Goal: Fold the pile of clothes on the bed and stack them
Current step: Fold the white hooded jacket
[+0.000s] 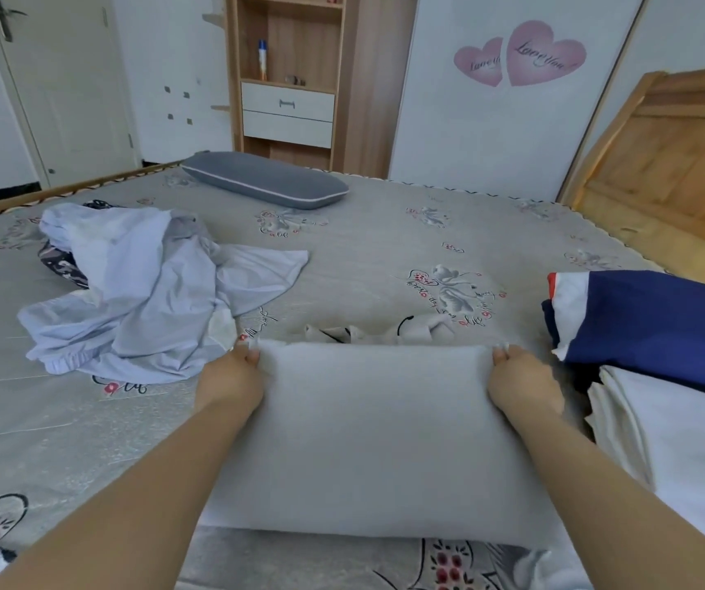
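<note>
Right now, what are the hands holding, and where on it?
Both hands hold the light grey garment: the left hand pinches its far left corner, the right hand its far right corner.

Soft, even daylight is filling the room, casting only faint shadows. Wide-angle distortion is bending the door (44,78) and headboard (674,163) at the edges. Detail is looking soft and slightly smeared throughout.

From my end I count two hands, left (231,376) and right (521,381), one grey folded garment (376,436), one lilac heap (138,291), one grey pillow (265,178), two heart stickers (521,55).
</note>
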